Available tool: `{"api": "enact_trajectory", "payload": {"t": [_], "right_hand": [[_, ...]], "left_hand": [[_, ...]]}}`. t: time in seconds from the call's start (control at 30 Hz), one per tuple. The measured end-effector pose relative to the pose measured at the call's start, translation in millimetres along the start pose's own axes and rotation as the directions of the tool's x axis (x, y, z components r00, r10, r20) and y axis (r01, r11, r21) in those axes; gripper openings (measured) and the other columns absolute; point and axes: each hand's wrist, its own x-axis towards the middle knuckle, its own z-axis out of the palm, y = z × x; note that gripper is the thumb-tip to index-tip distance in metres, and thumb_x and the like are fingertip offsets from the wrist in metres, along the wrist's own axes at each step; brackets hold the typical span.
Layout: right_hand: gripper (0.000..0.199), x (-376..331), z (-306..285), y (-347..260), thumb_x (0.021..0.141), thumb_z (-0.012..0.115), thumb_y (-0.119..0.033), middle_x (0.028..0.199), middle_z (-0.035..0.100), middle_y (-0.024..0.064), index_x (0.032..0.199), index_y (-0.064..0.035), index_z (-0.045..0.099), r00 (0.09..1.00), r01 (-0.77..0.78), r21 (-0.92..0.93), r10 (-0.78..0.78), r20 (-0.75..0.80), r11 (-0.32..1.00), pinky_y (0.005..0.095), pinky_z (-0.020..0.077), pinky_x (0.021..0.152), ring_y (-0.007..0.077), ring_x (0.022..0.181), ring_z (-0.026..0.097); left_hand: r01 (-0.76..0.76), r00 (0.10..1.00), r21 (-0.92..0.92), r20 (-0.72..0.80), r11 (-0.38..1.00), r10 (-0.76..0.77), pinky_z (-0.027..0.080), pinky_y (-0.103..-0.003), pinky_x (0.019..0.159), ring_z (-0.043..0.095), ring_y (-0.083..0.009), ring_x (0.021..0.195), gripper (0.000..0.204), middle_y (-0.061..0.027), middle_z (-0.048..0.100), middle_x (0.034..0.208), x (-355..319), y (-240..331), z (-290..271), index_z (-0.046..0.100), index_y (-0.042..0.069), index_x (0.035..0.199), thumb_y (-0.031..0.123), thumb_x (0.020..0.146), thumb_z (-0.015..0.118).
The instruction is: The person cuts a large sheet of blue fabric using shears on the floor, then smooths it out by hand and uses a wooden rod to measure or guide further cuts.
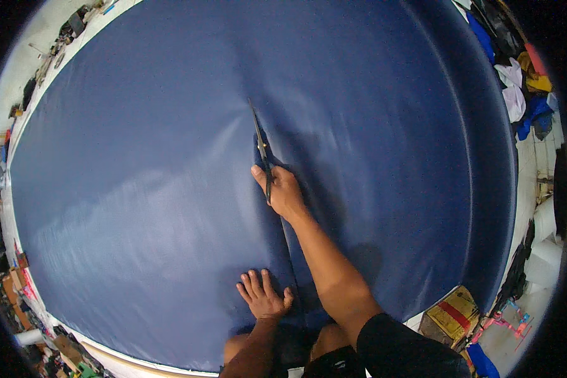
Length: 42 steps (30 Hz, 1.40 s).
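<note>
Two hands are at work on the broad navy sheet that fills most of the frame. The right hand, at the centre, grips the scissors by the handles, their tip pointing toward the upper centre. The left hand, lower centre, is spread flat on the sheet and grasps nothing. A dark slit runs from near the scissors down toward the lower centre.

The likeliest trouble is a wandering cut: the left palm presses well behind the blades, so the material toward the upper centre has no hand on it and could ripple, bunch or slide. The soft creases around the blades hint at such slack. The outstretched right arm, lying over the part right of the slit, might drag that side and skew the line. Whether another layer lies beneath cannot be told; if so, it could be nicked. The yellow box, lower right, may snag the edge if the sheet shifts.
</note>
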Motion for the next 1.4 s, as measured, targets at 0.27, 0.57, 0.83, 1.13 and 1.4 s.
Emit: {"api": "enact_trajectory", "payload": {"t": [0.27,0.57,0.83,1.13,1.4], "right_hand": [[0.063,50.4,-1.1,-27.6,0.086,0.058,-0.063,0.063,0.058,0.0096,0.066,-0.0035,0.057,0.999,0.033,-0.027,-0.032,0.04,0.999,0.0394,0.0431,0.06,0.0251,0.061,0.056],[0.069,134.4,6.6,-64.8,0.083,0.056,-0.07,0.055,0.057,0.0111,0.064,-0.0028,0.06,1.0,0.019,-0.047,-0.02,-0.019,0.999,0.0411,0.0451,0.056,0.0265,0.054,0.059],[0.063,152.4,2.7,-43.6,0.084,0.061,-0.063,0.063,0.063,0.0118,0.074,-0.0005,0.065,0.999,-0.012,-0.083,0.008,-0.039,0.996,0.0416,0.0481,0.063,0.0285,0.06,0.063],[0.054,136.8,10.6,-72.2,0.088,0.065,-0.053,0.053,0.048,0.0003,0.062,-0.0077,0.05,1.0,0.015,0.07,-0.016,0.003,0.997,0.0298,0.0373,0.045,0.0119,0.045,0.047],[0.05,152.1,11.0,-63.5,0.087,0.065,-0.052,0.064,0.059,0.0085,0.078,-0.0031,0.063,0.993,-0.106,-0.082,0.102,-0.052,0.991,0.0372,0.0436,0.061,0.0234,0.06,0.052]], "left_hand": [[-0.011,1.0,-0.02,-0.008,1.0,0.011,0.014,-0.069,0.11,0.021,-0.0504,0.139,0.079,-0.0289,0.031,0.146,-5.2,-0.4,3.5,0.037,0.001,0.141,0.051,0.082,0.056],[0.027,0.997,-0.009,0.072,1.0,-0.026,0.011,-0.067,0.111,0.02,-0.0486,0.14,0.078,-0.0272,0.032,0.145,-12.6,-0.3,6.3,0.04,0.003,0.138,0.056,0.083,0.054],[0.096,0.979,-0.278,-0.148,0.956,-0.141,0.035,-0.051,0.084,0.047,-0.0396,0.098,0.048,-0.0219,0.054,0.104,124.6,-11.9,-39.7,0.059,0.001,0.109,0.042,0.083,0.063],[0.153,0.941,0.057,-0.315,0.987,-0.127,0.013,-0.054,0.116,0.021,-0.0412,0.143,0.068,-0.0234,0.025,0.154,485.9,-54.4,-30.4,0.035,0.008,0.147,0.048,0.093,0.044],[0.18,0.964,0.041,-0.208,0.983,-0.168,0.013,-0.054,0.116,0.02,-0.0413,0.143,0.069,-0.0263,0.023,0.154,484.5,-36.5,-39.4,0.034,0.007,0.147,0.045,0.091,0.048]]}}
